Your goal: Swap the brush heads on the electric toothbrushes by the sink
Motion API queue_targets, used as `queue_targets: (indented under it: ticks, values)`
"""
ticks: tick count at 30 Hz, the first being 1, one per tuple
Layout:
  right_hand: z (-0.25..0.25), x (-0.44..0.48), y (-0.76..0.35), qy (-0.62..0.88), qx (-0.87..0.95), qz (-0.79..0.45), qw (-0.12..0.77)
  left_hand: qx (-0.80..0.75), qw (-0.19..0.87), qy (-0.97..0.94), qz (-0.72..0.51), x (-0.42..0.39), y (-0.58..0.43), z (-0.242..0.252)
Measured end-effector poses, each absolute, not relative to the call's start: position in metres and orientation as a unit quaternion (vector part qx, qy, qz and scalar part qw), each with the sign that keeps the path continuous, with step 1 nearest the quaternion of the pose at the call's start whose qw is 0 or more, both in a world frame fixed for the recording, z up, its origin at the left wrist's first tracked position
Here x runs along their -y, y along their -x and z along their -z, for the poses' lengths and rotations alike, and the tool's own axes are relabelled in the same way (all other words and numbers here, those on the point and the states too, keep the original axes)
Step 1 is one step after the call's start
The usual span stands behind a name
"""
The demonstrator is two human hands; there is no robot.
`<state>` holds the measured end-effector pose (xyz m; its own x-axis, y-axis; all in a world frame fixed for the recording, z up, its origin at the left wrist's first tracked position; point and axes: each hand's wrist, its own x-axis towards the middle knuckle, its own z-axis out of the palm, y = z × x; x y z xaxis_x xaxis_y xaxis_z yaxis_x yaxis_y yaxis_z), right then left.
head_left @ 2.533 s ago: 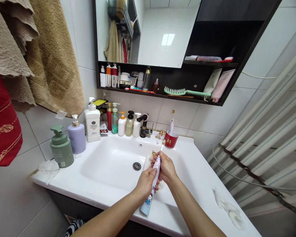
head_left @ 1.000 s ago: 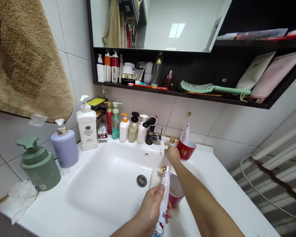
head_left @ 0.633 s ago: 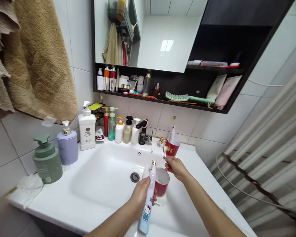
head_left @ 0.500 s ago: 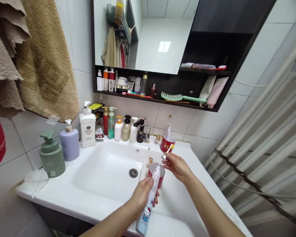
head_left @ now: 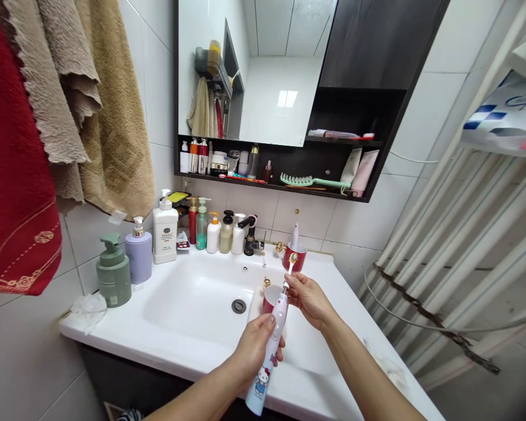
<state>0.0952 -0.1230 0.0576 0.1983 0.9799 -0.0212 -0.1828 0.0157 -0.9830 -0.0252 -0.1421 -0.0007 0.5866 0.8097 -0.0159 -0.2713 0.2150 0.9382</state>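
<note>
left hand [head_left: 252, 345] clasps an electric toothbrush handle [head_left: 269, 359] slanting forward-right; right hand [head_left: 309, 299] pinches the brush head [head_left: 291, 268], over a white washbasin [head_left: 184, 313], tiled wall [head_left: 363, 219] behind.

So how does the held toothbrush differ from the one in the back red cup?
The held toothbrush slants in the left hand; the other toothbrush stands nearly upright in the back red cup. The held toothbrush shows a cartoon print; the other's visible part looks plain. Both have pale handles.
</note>
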Motion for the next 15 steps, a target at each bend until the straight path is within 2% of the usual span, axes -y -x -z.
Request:
queue_targets:
  ticks: [9,15]
  values:
    - [-0.0579,0.1230,-0.0890,0.530,0.428,-0.436,0.588,-0.273,0.743,-0.482,-0.377,0.1442,0.0230,0.0011]
    - [-0.0537,0.1235,-0.0866,0.525,0.427,-0.457,0.577,-0.262,0.770,-0.439,-0.382,0.1431,0.0194,-0.0011]
